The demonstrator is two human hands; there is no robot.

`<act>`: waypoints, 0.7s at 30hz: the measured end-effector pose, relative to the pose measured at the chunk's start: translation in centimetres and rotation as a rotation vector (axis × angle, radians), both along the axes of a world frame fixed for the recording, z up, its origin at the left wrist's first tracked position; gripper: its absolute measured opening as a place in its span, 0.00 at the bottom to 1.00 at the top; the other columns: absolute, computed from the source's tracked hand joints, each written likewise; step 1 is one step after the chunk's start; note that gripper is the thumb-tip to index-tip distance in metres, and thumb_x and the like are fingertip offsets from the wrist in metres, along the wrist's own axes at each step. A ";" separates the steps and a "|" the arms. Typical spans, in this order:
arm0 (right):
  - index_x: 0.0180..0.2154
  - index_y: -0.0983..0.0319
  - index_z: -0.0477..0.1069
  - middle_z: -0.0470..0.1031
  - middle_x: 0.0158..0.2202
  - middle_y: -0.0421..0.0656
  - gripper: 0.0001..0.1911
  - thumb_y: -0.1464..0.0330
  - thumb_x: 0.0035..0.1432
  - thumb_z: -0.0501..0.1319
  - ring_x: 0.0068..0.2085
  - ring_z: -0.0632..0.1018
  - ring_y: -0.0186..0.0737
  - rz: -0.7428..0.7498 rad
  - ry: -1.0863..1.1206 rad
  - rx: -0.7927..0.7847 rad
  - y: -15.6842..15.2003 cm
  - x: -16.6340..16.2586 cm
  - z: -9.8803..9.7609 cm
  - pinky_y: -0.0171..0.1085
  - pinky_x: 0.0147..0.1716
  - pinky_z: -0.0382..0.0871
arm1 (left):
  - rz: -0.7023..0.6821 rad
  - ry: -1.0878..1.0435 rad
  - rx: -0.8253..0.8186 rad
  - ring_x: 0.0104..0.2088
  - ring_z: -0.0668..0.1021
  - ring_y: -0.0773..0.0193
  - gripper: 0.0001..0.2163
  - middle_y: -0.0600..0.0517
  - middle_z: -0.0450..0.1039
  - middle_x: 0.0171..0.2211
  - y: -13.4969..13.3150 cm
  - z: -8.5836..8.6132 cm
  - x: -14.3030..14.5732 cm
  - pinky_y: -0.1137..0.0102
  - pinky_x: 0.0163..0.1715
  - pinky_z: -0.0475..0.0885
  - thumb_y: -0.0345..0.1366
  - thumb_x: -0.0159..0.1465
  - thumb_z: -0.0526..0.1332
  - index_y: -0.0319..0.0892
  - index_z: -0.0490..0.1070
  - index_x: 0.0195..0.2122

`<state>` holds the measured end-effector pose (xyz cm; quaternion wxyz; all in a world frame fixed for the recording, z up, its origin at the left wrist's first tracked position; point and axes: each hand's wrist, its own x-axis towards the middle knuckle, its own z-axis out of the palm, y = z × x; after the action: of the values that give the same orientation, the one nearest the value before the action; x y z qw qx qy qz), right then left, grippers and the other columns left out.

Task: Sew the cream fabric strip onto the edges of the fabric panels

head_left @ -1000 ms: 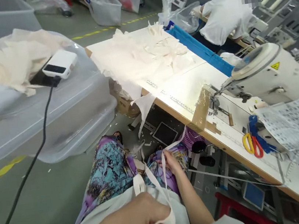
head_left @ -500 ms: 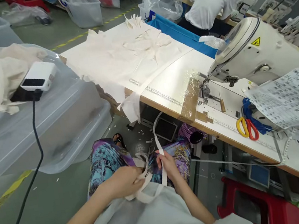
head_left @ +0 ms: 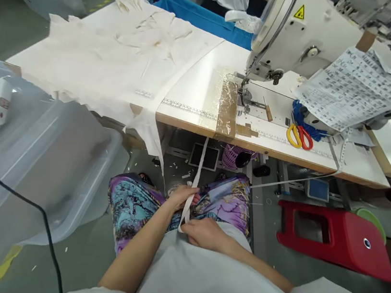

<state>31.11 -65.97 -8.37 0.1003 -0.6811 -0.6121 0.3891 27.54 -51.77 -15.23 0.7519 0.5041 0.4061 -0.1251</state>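
A narrow white fabric strip [head_left: 201, 161] runs from under the table edge down to my lap, where both hands have it. My left hand [head_left: 181, 198] is closed about the strip, which crosses over its fingers. Closer to my body, my right hand [head_left: 208, 234] is closed on a lower part, and the strip bends in a loop beside its fingertips. The patterned trousers [head_left: 137, 208] on my legs lie beneath the hands. The inner fingers of my right hand are hidden.
Cream cloth pieces [head_left: 96, 58] cover the table's left part and hang over its edge. A sewing machine [head_left: 284, 32] stands at right, with yellow-and-red-handled scissors [head_left: 299, 136] before it. Plastic bins [head_left: 72, 149] are at left, a red stool [head_left: 339, 238] at lower right.
My left hand has moved up and forward along the strip, my right hand down towards my body. The strip's loose loops have left view between the hands. The view has shifted right.
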 end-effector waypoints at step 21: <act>0.47 0.59 0.77 0.81 0.44 0.46 0.16 0.61 0.70 0.54 0.46 0.79 0.48 -0.396 0.407 0.166 -4.5 4.1 1.6 0.46 0.50 0.70 | -0.308 -0.692 -0.124 0.30 0.79 0.61 0.19 0.47 0.80 0.30 -2.8 11.1 -10.4 0.69 0.34 0.73 0.50 0.68 0.59 0.39 0.79 0.45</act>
<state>35.25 -70.51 -6.73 0.3504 -0.6846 -0.4642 0.4393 17.11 -54.52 -4.13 0.8461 0.5251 0.0393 -0.0833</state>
